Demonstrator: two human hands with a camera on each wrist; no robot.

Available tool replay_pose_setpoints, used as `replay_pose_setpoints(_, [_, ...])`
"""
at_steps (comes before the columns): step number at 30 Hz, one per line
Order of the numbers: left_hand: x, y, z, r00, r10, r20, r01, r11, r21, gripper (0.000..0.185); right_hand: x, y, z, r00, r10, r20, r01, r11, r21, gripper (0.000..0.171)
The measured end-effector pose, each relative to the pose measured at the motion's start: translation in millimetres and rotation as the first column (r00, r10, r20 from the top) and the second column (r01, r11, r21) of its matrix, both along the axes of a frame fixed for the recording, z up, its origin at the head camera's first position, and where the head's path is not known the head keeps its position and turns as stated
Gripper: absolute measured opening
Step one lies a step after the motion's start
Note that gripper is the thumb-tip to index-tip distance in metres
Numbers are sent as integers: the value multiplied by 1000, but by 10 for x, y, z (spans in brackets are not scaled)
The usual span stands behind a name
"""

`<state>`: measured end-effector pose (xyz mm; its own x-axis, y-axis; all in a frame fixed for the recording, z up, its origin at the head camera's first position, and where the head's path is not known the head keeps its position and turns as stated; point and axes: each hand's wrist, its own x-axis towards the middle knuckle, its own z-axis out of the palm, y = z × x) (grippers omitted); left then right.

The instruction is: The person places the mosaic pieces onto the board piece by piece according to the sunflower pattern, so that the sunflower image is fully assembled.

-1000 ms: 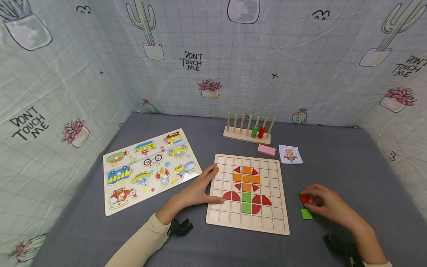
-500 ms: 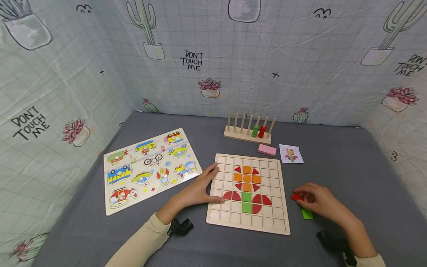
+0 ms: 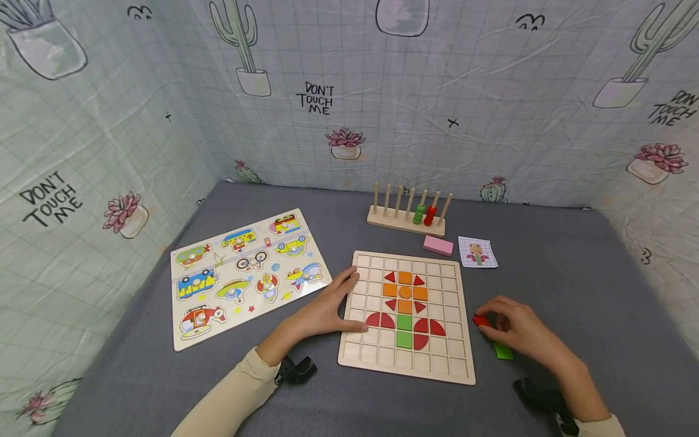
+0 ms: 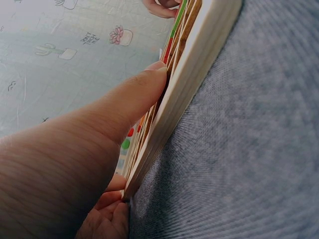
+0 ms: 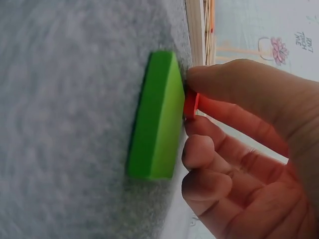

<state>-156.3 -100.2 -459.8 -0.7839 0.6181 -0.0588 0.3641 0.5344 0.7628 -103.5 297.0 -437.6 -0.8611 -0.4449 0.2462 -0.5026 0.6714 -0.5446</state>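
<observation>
In the head view my left hand (image 3: pixel 324 306) rests at the left edge of a wooden grid board (image 3: pixel 371 354), thumb lying over its top and fingertips along the side. The left wrist view shows the thumb (image 4: pixel 144 87) on the board's rim. Coloured pieces sit in the grid: orange squares round an orange circle (image 3: pixel 405 292), red triangles, two green squares and several dark red quarter circles. My right hand (image 3: pixel 516 328) pinches a small red piece (image 5: pixel 191 103) between thumb and finger, just right of the board. A green square block (image 5: pixel 159 119) lies on the cloth under that hand.
A picture card (image 3: pixel 477 252) lies beyond the board, beside a pink block (image 3: pixel 438 245). Behind stands a peg rack (image 3: pixel 404 223) with green and red beads. At left lies a vehicle puzzle board (image 3: pixel 251 279). Patterned cloth walls (image 3: pixel 382 91) enclose the grey table.
My right hand has moved left towards the board with the red piece, away from beside the green block. The left hand has stayed in place on the board.
</observation>
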Motion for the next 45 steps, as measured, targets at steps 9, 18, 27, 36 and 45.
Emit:
replay_pose_setpoints(9, [0,3,-7,1000,4,-1,-4,1000,-7,105,18,-159,99,998,-39,47,38,999,13,23])
replay_pose_setpoints(18, [-12,-10,2,1000,4,-5,-4,1000,-8,106,11,-445,184,998,25,56,-23,999,-49,25])
replay_pose_setpoints(27, [-27,-10,7,1000,0,-9,0,1000,-15,105,24,-740,148,978,131,163,-120,990,-75,18])
replay_pose_setpoints(36, [-14,-18,-15,1000,-4,-7,4,1000,-9,105,54,-1070,167,954,145,264,-157,987,24,21])
replay_pose_setpoints(45, [-3,-5,-10,1000,0,-8,0,1000,-13,105,105,-1281,168,958,147,246,-175,980,95,15])
